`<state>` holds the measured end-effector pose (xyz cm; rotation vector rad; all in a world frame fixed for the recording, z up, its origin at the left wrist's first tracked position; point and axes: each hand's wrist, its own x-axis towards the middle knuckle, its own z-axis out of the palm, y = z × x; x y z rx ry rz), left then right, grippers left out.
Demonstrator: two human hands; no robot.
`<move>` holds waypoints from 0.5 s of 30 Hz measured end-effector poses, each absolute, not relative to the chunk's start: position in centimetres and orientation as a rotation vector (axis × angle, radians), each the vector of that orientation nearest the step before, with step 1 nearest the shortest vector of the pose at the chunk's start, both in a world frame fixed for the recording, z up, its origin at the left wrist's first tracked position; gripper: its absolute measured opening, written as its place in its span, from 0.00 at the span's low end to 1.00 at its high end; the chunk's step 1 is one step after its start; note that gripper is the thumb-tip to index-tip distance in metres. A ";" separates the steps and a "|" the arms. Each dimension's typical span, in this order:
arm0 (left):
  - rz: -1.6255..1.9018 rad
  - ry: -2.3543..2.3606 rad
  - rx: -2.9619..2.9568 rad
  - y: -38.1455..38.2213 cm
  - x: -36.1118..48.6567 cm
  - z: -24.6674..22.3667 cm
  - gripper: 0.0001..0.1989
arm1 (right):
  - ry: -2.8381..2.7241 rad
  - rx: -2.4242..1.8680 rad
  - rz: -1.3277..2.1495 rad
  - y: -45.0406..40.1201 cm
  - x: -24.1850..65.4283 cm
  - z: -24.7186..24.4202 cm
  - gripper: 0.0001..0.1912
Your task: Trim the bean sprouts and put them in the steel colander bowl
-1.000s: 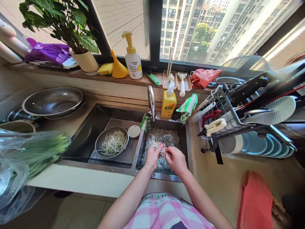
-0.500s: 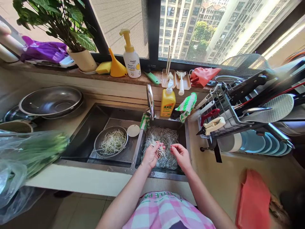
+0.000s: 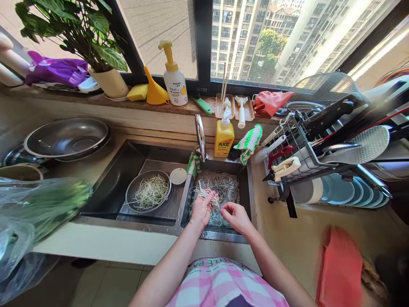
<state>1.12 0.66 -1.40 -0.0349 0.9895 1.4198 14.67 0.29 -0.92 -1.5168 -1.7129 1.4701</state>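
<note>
Left hand clamps a small bunch of pale, thin bean sprouts between fingers and thumb, above the right bowl of the sink. Right hand is just beside it, fingertips pinched together at the sprout ends; can't tell if they grip a strand. Hands are close but apart.

Below them, a wet, tangled heap of bean sprouts fills most of the right bowl of the brushed stainless double sink. Far left bowl: a round steel colander bowl of sprouts sits on a flat perforated steel drain tray, with a white round disc just beside it.

Far edge: curved chrome faucet, yellow AXE plastic bottle, green-and-white bristle brush. Left on the counter: wide shiny steel basin, clear plastic bag of leafy greens. Right: black wire dish rack holding knives, with pale blue plates stacked on edge. Near right: crumpled coral cloth. Windowsill: yellow funnel, white foam pump bottle, potted leafy plant.
</note>
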 end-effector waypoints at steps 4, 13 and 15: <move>1.447 0.996 -0.037 0.7 1.2 -1.4 0.19 | -1.734 -1.518 1.431 0.1 14.5 -1.3 0.07; 1.413 1.002 -0.047 0.8 1.0 -1.2 0.21 | -1.537 -1.442 1.198 0.4 14.5 -0.5 0.07; 1.357 1.058 0.038 0.6 1.1 -1.1 0.21 | -1.547 -1.378 1.222 1.1 14.8 -0.2 0.08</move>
